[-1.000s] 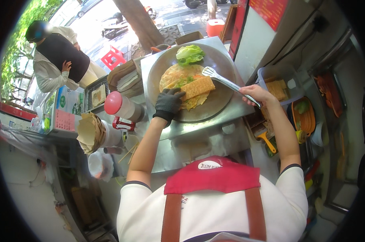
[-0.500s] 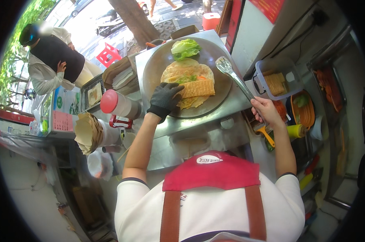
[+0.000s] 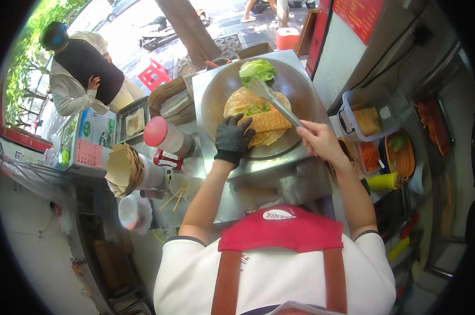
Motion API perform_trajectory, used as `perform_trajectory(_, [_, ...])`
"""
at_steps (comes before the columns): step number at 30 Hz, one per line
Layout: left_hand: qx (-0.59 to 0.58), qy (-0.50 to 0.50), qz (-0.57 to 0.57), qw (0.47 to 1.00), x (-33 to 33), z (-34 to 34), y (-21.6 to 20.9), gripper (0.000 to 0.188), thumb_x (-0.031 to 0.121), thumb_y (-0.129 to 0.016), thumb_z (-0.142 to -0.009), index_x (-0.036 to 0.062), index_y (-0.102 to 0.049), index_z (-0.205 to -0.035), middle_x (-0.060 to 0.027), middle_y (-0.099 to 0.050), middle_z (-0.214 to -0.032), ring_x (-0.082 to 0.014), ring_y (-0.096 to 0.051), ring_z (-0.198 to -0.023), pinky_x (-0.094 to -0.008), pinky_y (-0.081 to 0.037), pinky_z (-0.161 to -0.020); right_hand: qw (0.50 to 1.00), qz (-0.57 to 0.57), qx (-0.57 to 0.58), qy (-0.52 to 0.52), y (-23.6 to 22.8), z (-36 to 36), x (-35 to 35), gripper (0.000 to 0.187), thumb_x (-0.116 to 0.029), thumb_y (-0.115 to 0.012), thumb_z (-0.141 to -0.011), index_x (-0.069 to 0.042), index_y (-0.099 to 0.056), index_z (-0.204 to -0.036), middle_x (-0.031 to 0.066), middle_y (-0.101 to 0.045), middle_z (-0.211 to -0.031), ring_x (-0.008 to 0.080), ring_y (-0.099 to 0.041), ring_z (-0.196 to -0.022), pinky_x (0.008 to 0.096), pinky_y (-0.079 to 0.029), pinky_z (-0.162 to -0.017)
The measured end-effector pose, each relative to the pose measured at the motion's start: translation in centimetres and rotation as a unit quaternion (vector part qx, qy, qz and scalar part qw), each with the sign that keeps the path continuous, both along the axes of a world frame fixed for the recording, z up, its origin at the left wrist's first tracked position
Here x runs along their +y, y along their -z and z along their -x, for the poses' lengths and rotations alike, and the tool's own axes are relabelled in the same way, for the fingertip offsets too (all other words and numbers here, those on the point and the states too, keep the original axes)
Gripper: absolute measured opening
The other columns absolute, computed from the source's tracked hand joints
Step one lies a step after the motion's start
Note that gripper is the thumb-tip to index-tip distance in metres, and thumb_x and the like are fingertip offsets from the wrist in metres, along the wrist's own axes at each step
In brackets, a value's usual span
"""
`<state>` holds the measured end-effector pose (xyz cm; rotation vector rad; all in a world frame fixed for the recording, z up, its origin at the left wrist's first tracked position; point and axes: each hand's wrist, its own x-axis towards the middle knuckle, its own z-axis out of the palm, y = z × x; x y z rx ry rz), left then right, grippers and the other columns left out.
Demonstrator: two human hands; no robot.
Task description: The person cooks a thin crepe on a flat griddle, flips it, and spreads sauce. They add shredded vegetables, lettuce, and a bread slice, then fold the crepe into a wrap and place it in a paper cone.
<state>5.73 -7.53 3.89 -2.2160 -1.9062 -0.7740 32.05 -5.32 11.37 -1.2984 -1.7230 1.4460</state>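
Note:
On the round griddle point(image 3: 303, 100) lies a thin browned crepe point(image 3: 239, 98) with shredded greens on it. Across its near half sits a bubbly golden fried cracker point(image 3: 271, 122). My left hand point(image 3: 233, 139), in a dark dotted glove, has its fingers curled over the cracker's left end. My bare right hand point(image 3: 321, 140) is closed around the handle of metal tongs point(image 3: 283, 111). The tongs' blurred tips hang over the far part of the crepe, just short of a green lettuce leaf point(image 3: 258, 69) at the griddle's far side.
A red-lidded jar point(image 3: 163, 134) and a stack of brown paper bags point(image 3: 124, 170) stand to the left. At right are a clear bin of crackers point(image 3: 368, 118), an orange basket point(image 3: 399, 152) and a yellow bottle point(image 3: 384, 181). A person point(image 3: 90, 73) stands beyond the counter.
The tongs have swung left from the griddle's right side to over the crepe, near the lettuce. My left hand stays at the cracker's left end. The whole view has shifted slightly.

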Motion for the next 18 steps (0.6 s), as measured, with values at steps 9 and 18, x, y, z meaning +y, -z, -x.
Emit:
perform_trajectory(9, [-0.052,-0.153,-0.103,0.981,-7.6,2.6,-3.4,0.025,0.022,-0.066,-0.077,0.0171,-0.067,-0.102,-0.0075,-0.06,-0.106,-0.0272,-0.054,-0.101,-0.0401,-0.041,-0.087,0.976,-0.096,-0.185,0.058,0.1,-1.1,0.8,0.037,-0.034,-0.058,-0.086,-0.01,-0.062,-0.113,0.0122,-0.061,-0.066,0.0181,-0.061,-0.051,0.0324,-0.048,-0.055])
perform_trajectory(18, [-0.058,-0.217,-0.105,0.969,-15.0,6.0,-3.7,0.026,0.012,-0.069,-0.071,0.0139,-0.068,-0.097,-0.0092,-0.062,-0.101,-0.0294,-0.056,-0.096,-0.0408,-0.043,-0.086,0.98,-0.093,-0.162,0.071,2.6,-2.3,4.9,0.05,-0.038,-0.061,-0.083,-0.003,-0.058,-0.119,0.0124,-0.063,-0.071,0.0179,-0.059,-0.051,0.0313,-0.048,-0.056])
